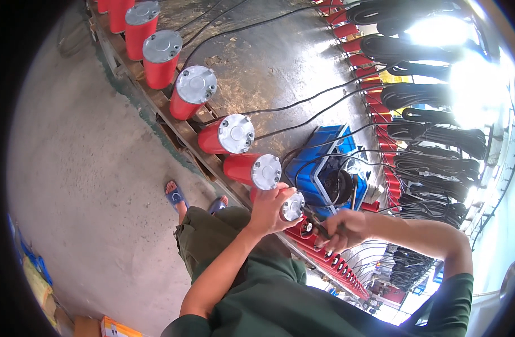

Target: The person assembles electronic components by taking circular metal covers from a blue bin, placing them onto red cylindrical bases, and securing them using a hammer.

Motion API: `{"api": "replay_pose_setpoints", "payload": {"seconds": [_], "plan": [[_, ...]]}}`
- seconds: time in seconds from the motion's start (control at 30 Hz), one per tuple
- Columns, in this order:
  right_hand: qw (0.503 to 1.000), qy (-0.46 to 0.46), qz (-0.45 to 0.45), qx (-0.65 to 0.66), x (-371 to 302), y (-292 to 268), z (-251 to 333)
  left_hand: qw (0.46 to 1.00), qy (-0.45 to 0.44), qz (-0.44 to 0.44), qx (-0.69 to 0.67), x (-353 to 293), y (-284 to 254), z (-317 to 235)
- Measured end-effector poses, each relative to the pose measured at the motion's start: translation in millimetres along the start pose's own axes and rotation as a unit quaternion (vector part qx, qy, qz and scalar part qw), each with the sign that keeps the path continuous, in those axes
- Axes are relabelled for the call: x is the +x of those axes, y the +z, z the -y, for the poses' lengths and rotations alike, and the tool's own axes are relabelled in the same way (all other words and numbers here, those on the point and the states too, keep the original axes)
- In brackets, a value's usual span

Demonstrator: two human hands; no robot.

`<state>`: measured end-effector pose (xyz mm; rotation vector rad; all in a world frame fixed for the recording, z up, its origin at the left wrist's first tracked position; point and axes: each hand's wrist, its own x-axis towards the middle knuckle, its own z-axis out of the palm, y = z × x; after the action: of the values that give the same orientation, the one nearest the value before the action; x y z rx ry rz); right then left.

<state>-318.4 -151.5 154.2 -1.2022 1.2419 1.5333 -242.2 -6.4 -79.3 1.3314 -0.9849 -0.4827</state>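
My left hand (pixel 266 212) is curled round a silver metal end cap (pixel 293 206) at the top of a red cylindrical housing, thumb and fingers on either side of its rim. Close by on the right, my right hand (pixel 347 229) is closed on a dark hand tool (pixel 321 228), blurred and partly hidden, so its kind does not show. The tool's end is near an uncapped red cylinder (pixel 305 227) with a pale round part in its mouth. Beyond my left hand stands a capped red motor-like cylinder (pixel 266 171), one of several in a row.
A blue plastic crate (pixel 319 140) with a black coil inside stands just beyond my hands. Black cables (pixel 302 106) run across the worn table (pixel 252 62) to hanging cable bundles (pixel 437 132). Uncapped red cylinders (pixel 341 269) continue to the lower right.
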Motion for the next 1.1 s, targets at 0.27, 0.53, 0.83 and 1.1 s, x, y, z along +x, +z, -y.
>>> {"api": "replay_pose_setpoints", "payload": {"seconds": [0.27,0.53,0.83,1.1], "plan": [[0.956,-0.027,-0.146,-0.254,8.1,-3.1,-15.9,1.000,-0.005,0.013,0.000,-1.1,1.6,2.6],[0.860,-0.033,-0.246,-0.446,12.8,9.6,-24.0,1.000,0.003,0.007,-0.007,0.3,0.5,2.0],[0.949,-0.009,0.032,0.312,16.2,13.4,-24.1,1.000,0.009,0.004,-0.009,0.1,2.6,2.8],[0.752,-0.182,-0.395,-0.496,-9.8,-3.4,-12.4,1.000,0.020,-0.002,-0.011,0.2,4.8,8.6]]}}
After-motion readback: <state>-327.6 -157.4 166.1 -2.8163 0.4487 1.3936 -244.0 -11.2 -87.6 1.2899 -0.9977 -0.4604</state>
